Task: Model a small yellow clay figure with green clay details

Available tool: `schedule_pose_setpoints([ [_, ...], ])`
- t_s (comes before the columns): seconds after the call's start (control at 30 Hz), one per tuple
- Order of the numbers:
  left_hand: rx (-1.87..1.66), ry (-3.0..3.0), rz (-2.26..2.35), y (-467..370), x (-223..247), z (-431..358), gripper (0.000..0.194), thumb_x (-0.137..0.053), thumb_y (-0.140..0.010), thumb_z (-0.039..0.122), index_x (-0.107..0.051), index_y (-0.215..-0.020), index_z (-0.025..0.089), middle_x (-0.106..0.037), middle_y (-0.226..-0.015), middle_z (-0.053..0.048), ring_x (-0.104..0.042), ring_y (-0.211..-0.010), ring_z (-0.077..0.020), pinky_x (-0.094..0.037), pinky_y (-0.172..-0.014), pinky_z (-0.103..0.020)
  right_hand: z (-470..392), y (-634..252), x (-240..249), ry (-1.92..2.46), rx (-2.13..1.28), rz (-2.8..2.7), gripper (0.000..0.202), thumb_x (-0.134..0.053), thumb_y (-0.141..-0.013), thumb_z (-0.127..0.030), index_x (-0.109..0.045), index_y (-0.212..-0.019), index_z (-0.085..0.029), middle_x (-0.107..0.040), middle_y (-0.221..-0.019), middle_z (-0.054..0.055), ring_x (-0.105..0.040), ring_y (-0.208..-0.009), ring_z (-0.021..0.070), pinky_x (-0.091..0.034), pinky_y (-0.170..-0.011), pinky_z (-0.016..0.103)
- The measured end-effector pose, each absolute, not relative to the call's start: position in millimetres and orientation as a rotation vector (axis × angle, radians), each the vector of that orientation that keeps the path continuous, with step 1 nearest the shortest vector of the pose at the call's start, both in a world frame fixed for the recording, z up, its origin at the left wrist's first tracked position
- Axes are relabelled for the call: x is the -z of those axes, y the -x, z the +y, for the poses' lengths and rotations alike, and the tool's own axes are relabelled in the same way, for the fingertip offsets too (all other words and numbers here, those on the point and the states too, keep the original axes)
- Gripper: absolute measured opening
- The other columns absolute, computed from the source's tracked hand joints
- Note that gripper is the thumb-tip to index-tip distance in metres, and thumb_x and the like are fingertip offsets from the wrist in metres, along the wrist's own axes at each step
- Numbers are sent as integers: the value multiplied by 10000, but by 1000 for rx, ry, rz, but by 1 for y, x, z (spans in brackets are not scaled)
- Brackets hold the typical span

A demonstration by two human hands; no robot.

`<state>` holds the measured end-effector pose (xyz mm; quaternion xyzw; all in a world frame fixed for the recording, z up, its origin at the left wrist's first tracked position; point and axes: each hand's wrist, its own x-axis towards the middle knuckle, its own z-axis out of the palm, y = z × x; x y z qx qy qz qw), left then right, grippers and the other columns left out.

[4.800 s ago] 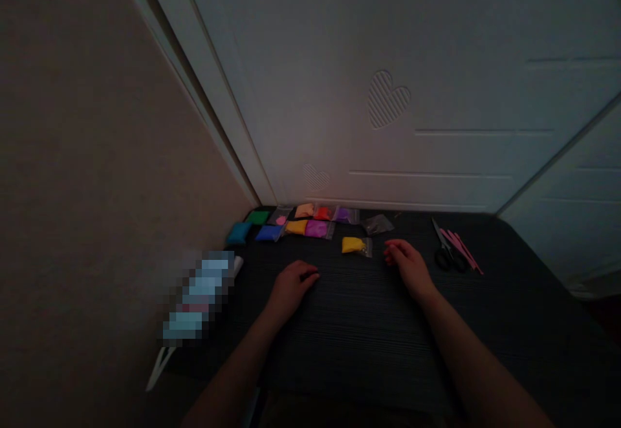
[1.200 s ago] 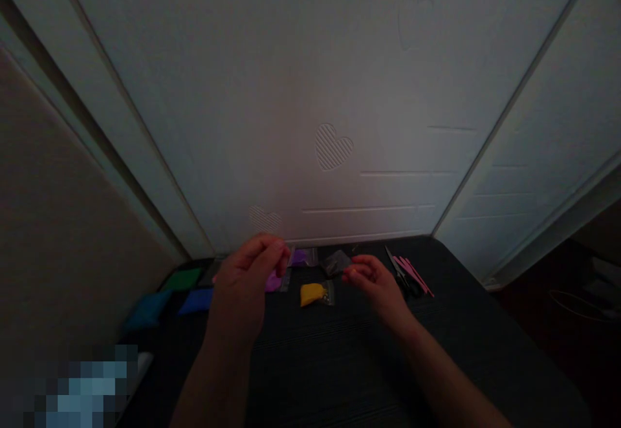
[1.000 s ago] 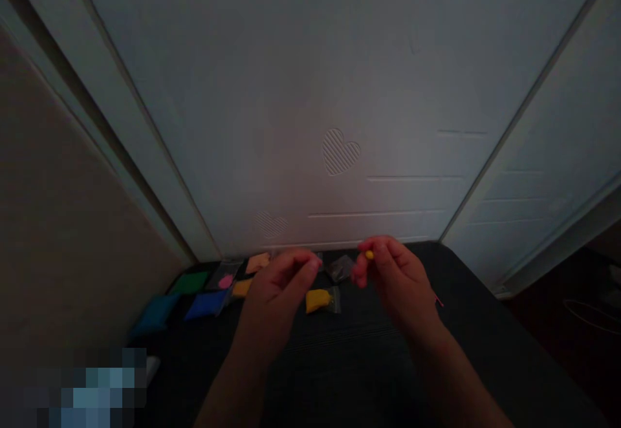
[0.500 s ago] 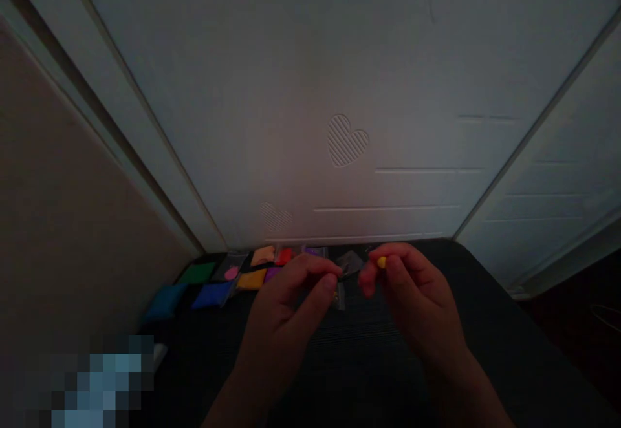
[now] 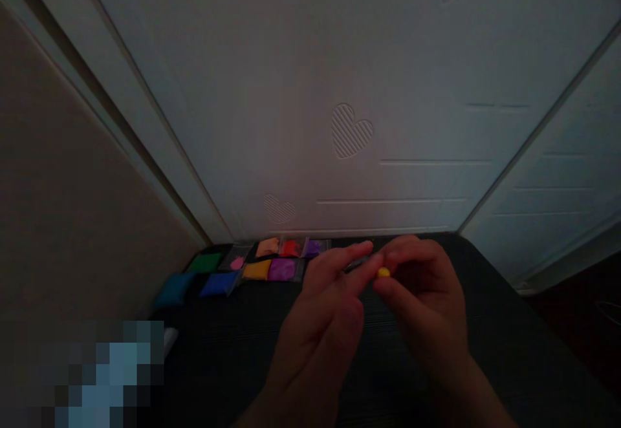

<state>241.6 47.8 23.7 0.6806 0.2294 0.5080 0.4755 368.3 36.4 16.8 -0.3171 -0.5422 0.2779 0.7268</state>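
Between the thumb and fingers of my right hand (image 5: 422, 286) is a small yellow piece (image 5: 383, 273). My left hand (image 5: 334, 299) reaches in from the left, its fingers stretched toward the yellow piece and a fingertip close beside it; whether they touch is hard to tell. Both hands are held above the dark table (image 5: 233, 350). Behind my left hand lie a purple packet (image 5: 284, 269) and a violet packet (image 5: 315, 247). A clear packet shows partly behind my fingers.
More packets lie at the table's back left: yellow-orange (image 5: 257, 269), red (image 5: 292, 247), peach (image 5: 268, 247), pink (image 5: 237, 262), blue (image 5: 219, 283), green (image 5: 205, 263) and teal (image 5: 173, 289). A white panel (image 5: 291, 92) with embossed hearts stands behind the table.
My left hand has moved right, toward the yellow piece, and its pinched fingers have opened out. My right hand still holds the piece, with its fingers rearranged. The view has shifted slightly.
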Motion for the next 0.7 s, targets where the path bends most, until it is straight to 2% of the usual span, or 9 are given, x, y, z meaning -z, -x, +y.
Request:
schedule_pose_setpoints([
  [0.07,-1246,-1734,556,-240,-23,49,351,-334,-846,437,-566,-1094,349,-438,-1281,15,-329,-1200,-218,-249,-1004,-382,34,-368,-18,707,-646,-1194,308,-674,-670,-129,-552,-911,-276,-501,-800,-35,-481,-726,105,-406,-647,231],
  [0.13,-1261,-1804,577,-240,-21,52,373,-325,-837,461,-588,-1072,340,-420,-1299,10,-311,-1204,-249,-221,-1011,-415,33,-368,-19,736,-697,-1193,380,-700,-646,-157,-535,-959,-297,-492,-794,-33,-481,-731,118,-410,-657,251],
  [0.33,-1288,-1795,714,-243,-21,57,206,-515,-769,311,-669,-897,360,-482,-1249,35,-326,-1200,-259,-258,-995,-398,32,-374,-22,747,-739,-1167,462,-727,-616,-256,-519,-1025,-313,-469,-781,-20,-459,-715,135,-406,-634,277],
  [0.47,-1274,-1755,715,-244,-21,58,195,-520,-764,288,-681,-855,351,-498,-1234,36,-335,-1199,-251,-275,-988,-393,32,-375,-22,728,-767,-1165,483,-732,-608,-275,-512,-1037,-308,-463,-781,-21,-447,-696,128,-397,-617,269],
  [0.57,-1265,-1783,637,-240,-20,59,245,-444,-800,353,-674,-884,355,-496,-1236,32,-337,-1200,-245,-268,-991,-395,32,-373,-22,728,-798,-1202,508,-748,-587,-250,-515,-1034,-304,-464,-782,-24,-442,-703,125,-387,-618,259],
  [0.7,-1260,-1745,581,-234,-23,58,376,-369,-803,486,-685,-888,300,-506,-1223,-18,-338,-1205,-261,-262,-997,-408,32,-375,-22,708,-798,-1166,469,-737,-604,-265,-522,-1020,-297,-462,-781,-22,-434,-694,123,-383,-620,262],
])
